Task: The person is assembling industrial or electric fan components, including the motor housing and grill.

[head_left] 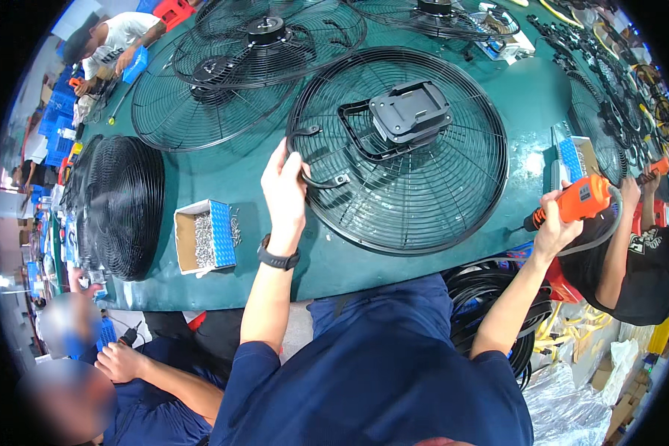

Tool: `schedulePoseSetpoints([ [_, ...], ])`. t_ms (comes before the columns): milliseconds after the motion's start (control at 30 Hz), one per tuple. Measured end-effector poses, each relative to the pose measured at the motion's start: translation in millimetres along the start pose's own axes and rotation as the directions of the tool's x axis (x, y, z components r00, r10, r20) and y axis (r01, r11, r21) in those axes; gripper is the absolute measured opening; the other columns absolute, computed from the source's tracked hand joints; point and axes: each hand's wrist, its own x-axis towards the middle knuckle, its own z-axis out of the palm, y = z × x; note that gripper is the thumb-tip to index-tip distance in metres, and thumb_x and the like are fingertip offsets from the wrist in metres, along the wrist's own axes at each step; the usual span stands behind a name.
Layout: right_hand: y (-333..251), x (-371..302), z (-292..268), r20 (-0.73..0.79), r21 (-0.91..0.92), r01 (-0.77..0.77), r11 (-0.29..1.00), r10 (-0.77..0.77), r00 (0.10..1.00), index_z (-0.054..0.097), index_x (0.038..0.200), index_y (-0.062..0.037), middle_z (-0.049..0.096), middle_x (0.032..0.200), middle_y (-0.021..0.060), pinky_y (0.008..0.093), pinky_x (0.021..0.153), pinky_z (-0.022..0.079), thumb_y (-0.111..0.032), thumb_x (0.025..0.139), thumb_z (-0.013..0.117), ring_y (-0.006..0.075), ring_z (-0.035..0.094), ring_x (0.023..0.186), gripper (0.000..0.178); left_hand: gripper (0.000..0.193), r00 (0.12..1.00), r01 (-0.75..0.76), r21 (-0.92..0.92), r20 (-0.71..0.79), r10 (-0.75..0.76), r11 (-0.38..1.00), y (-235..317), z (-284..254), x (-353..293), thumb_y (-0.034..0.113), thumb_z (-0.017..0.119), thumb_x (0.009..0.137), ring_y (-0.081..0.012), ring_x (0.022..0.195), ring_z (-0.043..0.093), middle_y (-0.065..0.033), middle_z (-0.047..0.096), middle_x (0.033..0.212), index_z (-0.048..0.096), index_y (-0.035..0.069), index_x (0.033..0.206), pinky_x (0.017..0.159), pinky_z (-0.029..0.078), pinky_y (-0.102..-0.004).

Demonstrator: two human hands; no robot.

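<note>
My left hand (284,189), a dark watch on its wrist, grips a curved black bracket (321,183) with flat metal-tipped ends, at the left rim of a round black fan guard (424,223). The guard lies flat on the green table. On its middle sits a black plastic housing (410,111) with a loop-shaped frame beside it. Off to the right, my right hand (554,232) is wrapped round an orange electric screwdriver (583,199) with a grey cord. Its black nose points left, apart from the guard.
A cardboard box of screws (203,241) stands left of my left arm, with loose screws beside it; another small box (572,160) is at the right. Stacked guards (126,215) stand at the left. More fan guards with motors (266,31) lie at the back. Co-workers sit on both sides.
</note>
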Motion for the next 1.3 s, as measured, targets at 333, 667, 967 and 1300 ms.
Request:
schedulePoseSetpoints([
  [333,-5.4,-5.9,17.1,-0.147,0.260,-0.094,0.961,0.136,0.980,0.056,0.105,-0.0014,0.059,0.081,0.0029,0.0241,0.061,0.049,0.003,0.069,0.066,0.0107,0.058,0.067,0.038,0.048,0.985,0.171,-0.135,0.030,-0.169,0.976,-18.4,-69.6,-54.2,0.003,0.056,0.087,-0.0100,0.066,0.050,-0.0187,0.064,0.099,0.039,-0.013,0.129,0.055,0.041,-0.0202],
  [667,-35.0,-48.3,-23.2,-0.022,0.353,-0.170,0.920,0.189,0.982,0.055,0.103,0.0007,0.059,0.070,0.0045,0.0248,0.056,0.046,0.006,0.067,0.067,0.0110,0.057,0.061,0.039,0.029,0.893,0.353,-0.212,0.366,-0.261,0.912,-4.8,-50.6,-28.6,0.016,0.049,0.096,-0.0047,0.039,0.036,-0.0067,0.059,0.071,0.046,0.000,0.120,0.029,0.027,-0.0181],
  [967,-70.6,-49.6,-14.9,0.069,0.610,-0.084,0.788,0.053,0.996,0.053,0.106,0.0019,0.060,0.074,0.0083,0.0262,0.056,0.047,0.005,0.069,0.067,0.0129,0.058,0.063,0.039,0.043,0.808,0.369,0.048,0.478,-0.345,0.928,4.7,-49.9,-45.5,0.026,0.049,0.097,-0.0061,0.041,0.035,-0.0030,0.050,0.063,0.037,0.007,0.134,0.032,0.027,-0.0193],
  [1300,-93.5,-52.2,8.2,0.152,0.897,-0.047,0.439,-0.207,0.966,0.048,0.097,-0.0033,0.054,0.069,0.0086,0.0352,0.062,0.046,-0.004,0.070,0.064,0.0213,0.056,0.062,0.031,0.022,0.750,0.557,-0.015,0.439,-0.495,0.830,-22.0,-35.8,-115.4,0.027,0.050,0.097,-0.0084,0.045,0.033,-0.0002,0.043,0.062,0.046,0.011,0.082,0.037,0.025,-0.0217],
])
